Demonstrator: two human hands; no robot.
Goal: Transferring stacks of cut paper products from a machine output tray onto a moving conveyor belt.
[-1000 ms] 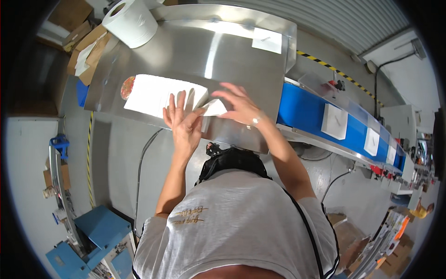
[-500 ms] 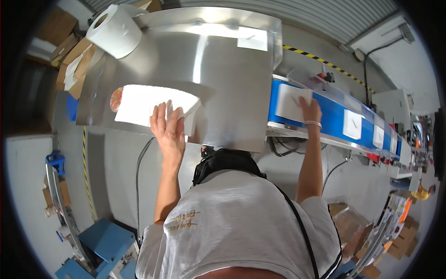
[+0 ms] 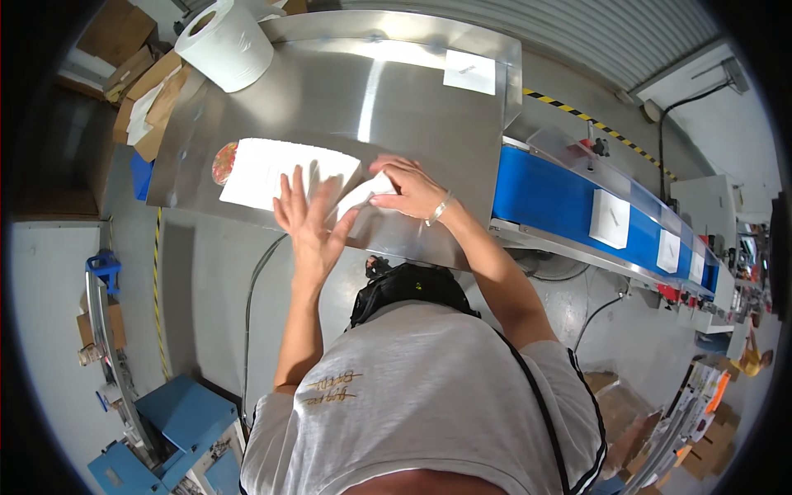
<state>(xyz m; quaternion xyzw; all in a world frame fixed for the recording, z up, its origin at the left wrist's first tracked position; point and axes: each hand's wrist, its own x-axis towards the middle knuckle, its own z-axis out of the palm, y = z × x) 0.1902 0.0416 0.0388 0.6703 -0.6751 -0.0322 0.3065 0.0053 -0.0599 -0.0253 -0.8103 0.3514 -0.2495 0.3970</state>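
Observation:
A row of white flat squares (image 3: 276,172), packed close together, lies on the steel table at its near left. Fingers spread, my left hand (image 3: 312,227) rests over the near right end of this row. Just right of it, my right hand (image 3: 412,191) has its thumb and fingers closed on a white flat square (image 3: 363,195) at the row's end, which leans away from the others. Against the row's left end sits a round roll of reddish patterned tape (image 3: 223,163). On the blue conveyor belt (image 3: 536,188) several like squares, such as a white square with a grey mark (image 3: 610,219), lie spaced out.
The steel table (image 3: 330,91) meets the belt at its right edge. A large white paper roll (image 3: 227,49) stands at the back left beside open cardboard boxes (image 3: 153,111). Another white square (image 3: 469,73) lies at the back right. A clear guard (image 3: 569,153) runs along the belt's far side.
My right hand has left the square on the belt and come left to the row's end, where it grips another. The released square has travelled right along the belt. My left hand stays at the row.

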